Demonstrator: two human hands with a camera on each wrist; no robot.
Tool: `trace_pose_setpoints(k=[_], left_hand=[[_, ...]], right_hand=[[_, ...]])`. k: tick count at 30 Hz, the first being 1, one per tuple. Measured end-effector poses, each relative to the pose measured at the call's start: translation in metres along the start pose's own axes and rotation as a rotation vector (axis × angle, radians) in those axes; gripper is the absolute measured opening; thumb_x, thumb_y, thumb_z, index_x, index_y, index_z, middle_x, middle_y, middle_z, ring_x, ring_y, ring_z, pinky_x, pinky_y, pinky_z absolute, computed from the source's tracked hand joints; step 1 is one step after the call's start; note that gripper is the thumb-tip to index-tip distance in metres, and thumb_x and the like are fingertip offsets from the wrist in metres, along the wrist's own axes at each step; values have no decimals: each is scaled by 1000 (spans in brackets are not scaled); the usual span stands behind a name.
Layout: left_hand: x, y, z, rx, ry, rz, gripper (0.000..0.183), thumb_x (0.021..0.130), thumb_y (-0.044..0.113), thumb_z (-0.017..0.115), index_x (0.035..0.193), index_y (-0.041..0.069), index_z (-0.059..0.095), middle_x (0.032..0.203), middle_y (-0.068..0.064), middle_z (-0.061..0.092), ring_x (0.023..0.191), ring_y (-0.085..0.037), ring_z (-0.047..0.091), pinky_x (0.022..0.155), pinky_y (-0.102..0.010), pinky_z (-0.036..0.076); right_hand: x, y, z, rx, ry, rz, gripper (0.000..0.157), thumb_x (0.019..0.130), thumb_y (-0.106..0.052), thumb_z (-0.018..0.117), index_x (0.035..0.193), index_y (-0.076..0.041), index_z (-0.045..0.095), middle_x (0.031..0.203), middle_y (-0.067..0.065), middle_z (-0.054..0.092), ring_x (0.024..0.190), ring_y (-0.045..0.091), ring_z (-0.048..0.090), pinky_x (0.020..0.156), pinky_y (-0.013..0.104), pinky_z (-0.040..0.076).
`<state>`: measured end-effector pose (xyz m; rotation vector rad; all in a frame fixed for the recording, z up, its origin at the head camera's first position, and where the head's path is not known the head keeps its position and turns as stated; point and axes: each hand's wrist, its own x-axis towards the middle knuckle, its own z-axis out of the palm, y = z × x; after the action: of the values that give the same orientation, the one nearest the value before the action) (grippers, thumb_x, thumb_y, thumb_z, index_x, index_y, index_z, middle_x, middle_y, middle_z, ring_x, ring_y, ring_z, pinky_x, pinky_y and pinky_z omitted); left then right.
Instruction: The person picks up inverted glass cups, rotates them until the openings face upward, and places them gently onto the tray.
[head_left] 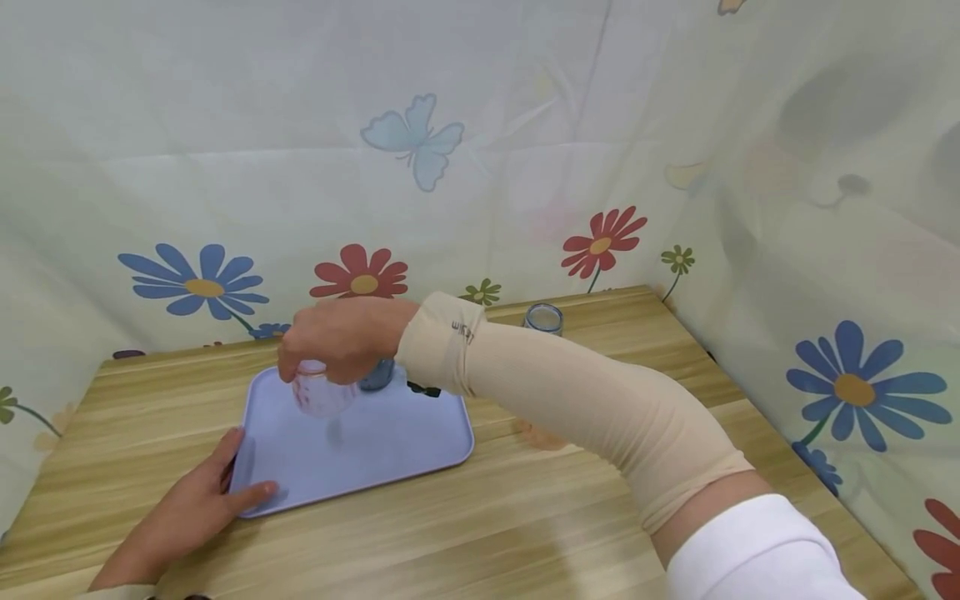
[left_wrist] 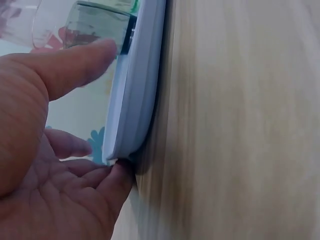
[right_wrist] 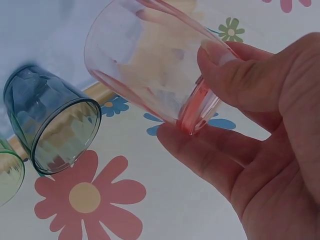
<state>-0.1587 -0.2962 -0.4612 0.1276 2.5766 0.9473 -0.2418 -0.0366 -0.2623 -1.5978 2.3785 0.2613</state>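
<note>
My right hand [head_left: 341,337] pinches a clear pink glass [right_wrist: 145,65] by its thick reddish end, between thumb and fingers. The glass's other end points down over a pale blue tray [head_left: 405,450]. On the tray's far part stands a blue glass [right_wrist: 55,115], half hidden behind the right hand in the head view. Beside it, a green glass [right_wrist: 10,172] shows at the right wrist view's edge. My left hand [head_left: 198,504] holds the tray's near left corner, its thumb over the edge and its fingertips [left_wrist: 122,172] under the corner.
Back right on the wooden table [head_left: 600,533] stands another blue glass [head_left: 543,319], partly covered by the right sleeve [head_left: 570,392]. Something orange and see-through [head_left: 542,436] shows below that sleeve. Flower-printed sheets [head_left: 487,208] enclose the table at the back and sides.
</note>
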Motion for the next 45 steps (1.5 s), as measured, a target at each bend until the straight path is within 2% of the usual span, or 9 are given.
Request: trace_pose_setpoints(k=[7, 12, 19, 22, 26, 30, 34, 39, 45], left_hand=[[-3, 13, 3, 68, 97, 80, 130, 90, 62, 73, 162, -4, -12, 168, -38, -3, 151, -64, 17, 113, -79, 29], [-3, 30, 0, 116, 150, 78, 133, 87, 68, 73, 165, 2, -12, 170, -36, 3, 148, -63, 26, 110, -79, 34], [2, 56, 0, 85, 193, 111, 125, 86, 65, 75, 168, 18, -6, 174, -26, -4, 156, -59, 10, 105, -84, 32], [5, 66, -1, 81, 212, 123, 124, 85, 66, 76, 168, 24, -6, 175, -24, -1, 154, -60, 16, 104, -84, 33], [8, 75, -3, 72, 228, 120, 124, 85, 68, 75, 168, 23, -4, 173, -27, 10, 148, -63, 28, 105, -82, 37], [10, 79, -6, 53, 237, 128, 121, 84, 69, 76, 168, 28, -1, 172, -27, 16, 147, -63, 32, 105, -80, 39], [11, 80, -8, 40, 225, 128, 119, 85, 66, 76, 169, 28, 2, 172, -27, 18, 146, -64, 31, 104, -81, 39], [12, 79, -10, -20, 223, 159, 114, 85, 60, 80, 169, 19, 14, 171, -24, 27, 149, -58, 33, 109, -76, 39], [12, 78, -10, -66, 287, 203, 101, 87, 50, 83, 164, 11, 32, 161, -24, 45, 144, -51, 47, 110, -67, 43]], right_hand=[[0, 2, 3, 33, 12, 8, 43, 102, -17, 65, 144, -25, 64, 142, -11, 66, 133, 8, 59, 113, 18, 48], [0, 1, 3, 58, 18, 9, 44, 101, -17, 67, 144, -25, 63, 144, -11, 65, 135, 7, 58, 113, 17, 48], [-1, 0, 2, 58, 45, -17, 45, 100, -15, 68, 144, -25, 64, 146, -11, 64, 136, 6, 58, 110, 16, 49], [-3, 1, 1, 58, 54, -23, 47, 100, -15, 68, 145, -27, 63, 148, -11, 62, 137, 5, 57, 108, 15, 50], [-3, 2, 1, 85, 55, -30, 49, 99, -13, 68, 145, -31, 63, 147, -12, 62, 136, 7, 58, 105, 17, 53], [-4, 2, 1, 116, 51, -36, 52, 99, -13, 69, 146, -33, 62, 144, -12, 63, 130, 8, 60, 101, 17, 55], [-3, 2, 1, 132, 49, -43, 53, 99, -13, 69, 147, -34, 60, 144, -13, 62, 129, 8, 60, 100, 16, 55], [-2, 1, 1, 138, 55, -48, 53, 99, -12, 69, 147, -33, 61, 145, -12, 62, 130, 8, 60, 100, 15, 54], [-2, 2, 2, 145, 78, -40, 50, 98, -13, 69, 144, -32, 63, 141, -13, 63, 125, 5, 60, 96, 15, 56]])
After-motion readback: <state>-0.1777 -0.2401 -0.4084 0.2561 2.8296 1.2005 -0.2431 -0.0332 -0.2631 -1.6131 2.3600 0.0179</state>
